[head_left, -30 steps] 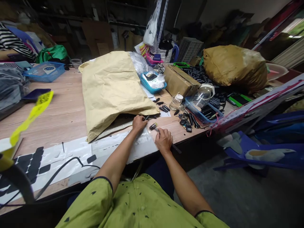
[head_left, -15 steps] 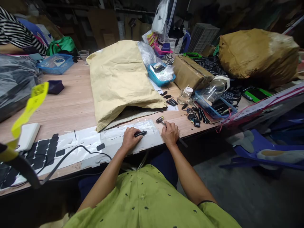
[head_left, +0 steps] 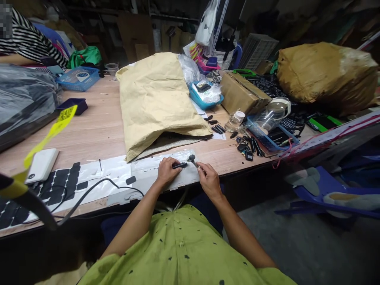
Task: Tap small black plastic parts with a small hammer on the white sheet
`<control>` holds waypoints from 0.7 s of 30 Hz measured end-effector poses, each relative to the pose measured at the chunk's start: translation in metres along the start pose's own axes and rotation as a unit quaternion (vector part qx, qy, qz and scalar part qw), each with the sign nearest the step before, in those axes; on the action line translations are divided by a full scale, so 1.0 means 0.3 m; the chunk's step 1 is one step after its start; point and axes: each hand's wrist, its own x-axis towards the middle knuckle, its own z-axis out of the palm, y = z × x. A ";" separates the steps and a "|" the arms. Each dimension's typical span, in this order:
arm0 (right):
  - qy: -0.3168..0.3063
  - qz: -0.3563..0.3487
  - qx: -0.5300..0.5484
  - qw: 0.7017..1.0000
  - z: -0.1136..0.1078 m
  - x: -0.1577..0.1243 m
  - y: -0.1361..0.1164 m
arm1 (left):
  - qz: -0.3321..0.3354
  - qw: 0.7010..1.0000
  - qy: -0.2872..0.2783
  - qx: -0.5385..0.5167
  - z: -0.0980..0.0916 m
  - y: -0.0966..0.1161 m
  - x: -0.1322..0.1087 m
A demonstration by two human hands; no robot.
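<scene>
My left hand (head_left: 165, 171) pinches a small black oblong part (head_left: 179, 165) and holds it flat on a white sheet (head_left: 154, 168) at the table's near edge. My right hand (head_left: 208, 181) grips a small hammer (head_left: 192, 160) by its handle. The hammer's head hovers just right of the black part's tip. Behind both hands a large tan paper sack (head_left: 157, 99) lies on the wooden table (head_left: 92, 130).
Loose black parts and key fobs (head_left: 245, 146) lie right of the sack, beside a blue tray (head_left: 271, 136), a small jar (head_left: 234, 120) and a cardboard box (head_left: 239, 93). A black cable (head_left: 89, 194), dark pads (head_left: 59, 184) and a white block (head_left: 41, 164) sit left. Another person's striped sleeve (head_left: 26, 39) shows far left.
My left hand drew the black part from under the sack's edge back onto the white sheet. My right hand brought the hammer's head left, close to the part.
</scene>
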 end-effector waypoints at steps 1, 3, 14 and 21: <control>-0.005 -0.006 0.002 1.000 0.001 -0.006 -0.013 | -0.005 1.000 0.000 -0.001 0.000 0.003 0.001; -0.010 -0.016 -0.005 1.000 0.001 -0.011 -0.035 | -0.010 1.000 0.002 -0.002 0.001 0.008 0.003; -0.015 -0.056 -0.082 0.995 -0.003 -0.023 -0.076 | -0.017 1.000 0.012 -0.005 0.007 0.023 0.000; -0.019 -0.080 -0.066 0.994 0.014 -0.029 -0.104 | -0.015 1.000 0.011 -0.008 0.009 0.022 0.001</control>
